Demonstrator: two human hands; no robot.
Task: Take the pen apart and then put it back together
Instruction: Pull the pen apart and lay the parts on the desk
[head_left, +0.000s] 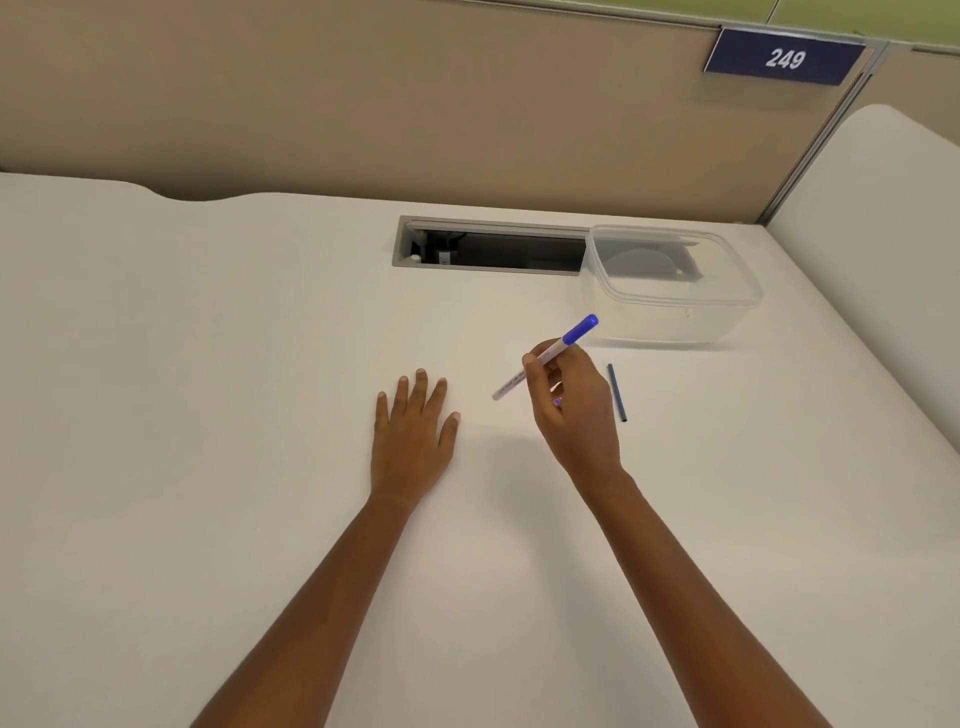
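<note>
I saw the right hand (571, 410) grip the white plastic pen with the blue cap (556, 349) above the middle of the white desk (208, 364). The left hand (413, 431) lay flat, fingers straight. The thin dark blue stick (617, 392) lay loose beside the right hand; a bump could have rolled it away.

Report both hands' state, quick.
Left hand: open, flat on the table, holding nothing.
Right hand: closed around the pen.
</note>
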